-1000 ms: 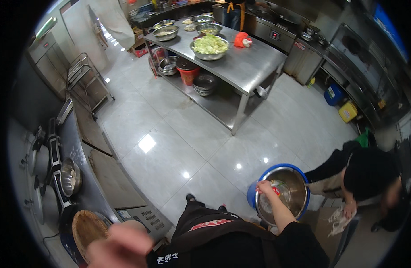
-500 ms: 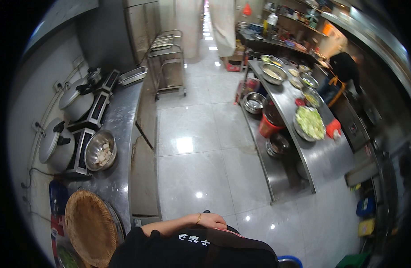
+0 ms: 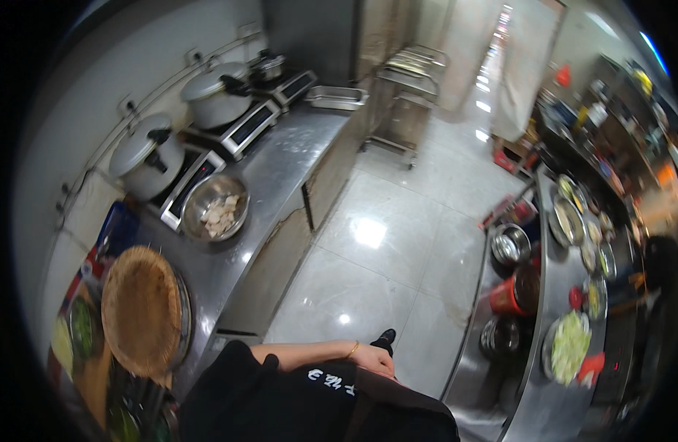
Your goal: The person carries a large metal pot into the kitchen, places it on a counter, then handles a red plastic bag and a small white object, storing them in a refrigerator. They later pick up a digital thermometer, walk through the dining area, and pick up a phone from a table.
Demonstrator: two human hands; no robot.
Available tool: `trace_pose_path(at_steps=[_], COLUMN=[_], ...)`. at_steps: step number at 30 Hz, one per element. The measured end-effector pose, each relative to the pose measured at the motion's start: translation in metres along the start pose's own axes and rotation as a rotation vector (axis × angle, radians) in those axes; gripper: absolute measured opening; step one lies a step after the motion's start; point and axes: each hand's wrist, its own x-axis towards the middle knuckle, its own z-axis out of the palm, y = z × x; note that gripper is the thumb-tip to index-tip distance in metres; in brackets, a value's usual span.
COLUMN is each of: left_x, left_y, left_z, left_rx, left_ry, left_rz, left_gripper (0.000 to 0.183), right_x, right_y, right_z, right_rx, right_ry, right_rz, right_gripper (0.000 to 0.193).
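My left hand (image 3: 373,360) lies across the front of my black top, a thin gold bracelet at its wrist. Its fingers are curled in together near the edge of my clothes; whatever they close on, if anything, is hidden. My right hand does not show. On the steel counter to my left is a round brown basket-like tray (image 3: 142,312) with a ridged rim. Beyond it, a steel bowl (image 3: 238,215) holds pale chunks (image 3: 220,215). Neither is touched by my hand.
Two lidded pots (image 3: 147,156) stand on electric cookers along the left wall. A wheeled steel trolley (image 3: 402,110) is ahead. On the right, a steel table (image 3: 547,401) carries bowls, one with chopped pale-green vegetable (image 3: 569,346). A red bucket (image 3: 505,297) sits on its lower shelf.
My view has swung to the left, so the counter and the table both appear farther right. A dark shoe now shows beside my hand. The left hand stays against my front.
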Motion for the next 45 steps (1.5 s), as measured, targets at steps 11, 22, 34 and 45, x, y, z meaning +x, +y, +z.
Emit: trace_pose_path(at_steps=[11,22,34,45], left_x=[0.064,0.053,0.093,0.222], left_y=[0.032,0.014,0.082,0.078], left_z=[-0.121,-0.295,-0.565,-0.666], left_rx=[0.218,0.216,0.563,0.457], left_ry=[0.755,0.918,0.672,0.55], left_rz=[0.01,-0.132,-0.045,-0.107], left_gripper=[0.018,0.012,0.02,0.02], right_x=[0.152,0.228,0.23,0.365], right_y=[-0.22,-0.433,-0.38,-0.523], right_z=[-0.089,-0.002,0.035,-0.021], right_rx=[-0.494,-0.147,-0.194,-0.241], right_ry=[-0.16,-0.176,-0.03,-0.051], right_rz=[-0.098,-0.324,0.04,0.014], right_gripper=[0.023,0.03,0.019,0.019])
